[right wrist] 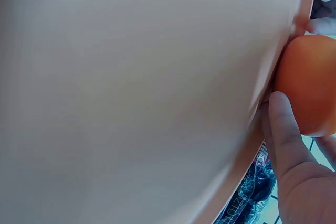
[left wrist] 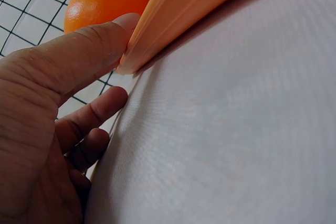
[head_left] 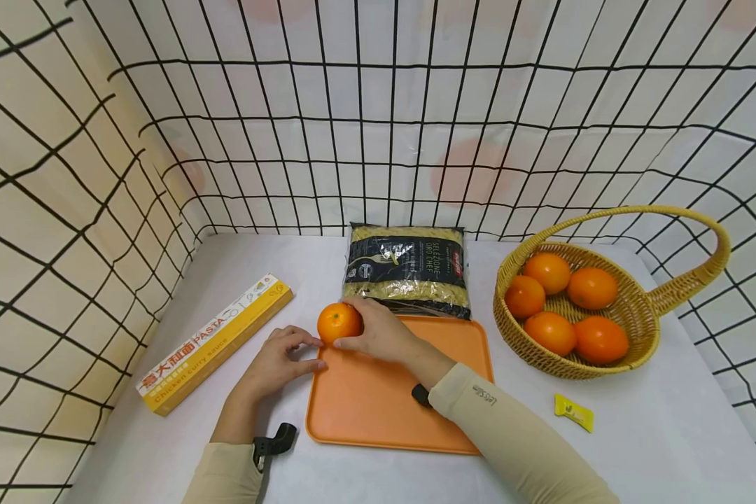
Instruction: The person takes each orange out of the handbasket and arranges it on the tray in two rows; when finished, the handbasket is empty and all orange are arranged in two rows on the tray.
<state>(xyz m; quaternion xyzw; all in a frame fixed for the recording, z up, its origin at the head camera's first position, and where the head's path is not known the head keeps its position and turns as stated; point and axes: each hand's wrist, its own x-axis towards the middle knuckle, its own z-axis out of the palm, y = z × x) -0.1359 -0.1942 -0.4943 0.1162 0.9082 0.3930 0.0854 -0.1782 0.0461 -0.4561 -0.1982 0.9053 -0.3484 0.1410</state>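
An orange sits at the far left corner of an orange tray. My right hand grips it from the right, thumb and fingers spread round its side; in the right wrist view a finger and thumb lie against the orange. Beside the tray's left edge is my left hand, its fingers loosely bent. In the left wrist view, the left thumb reaches the tray rim, close to the orange. Part of the left index finger is hidden behind that thumb.
A pasta bag lies behind the tray, against a black wire grid. At left is a long pasta box. A wicker basket with several oranges stands at right, a small yellow packet in front of it.
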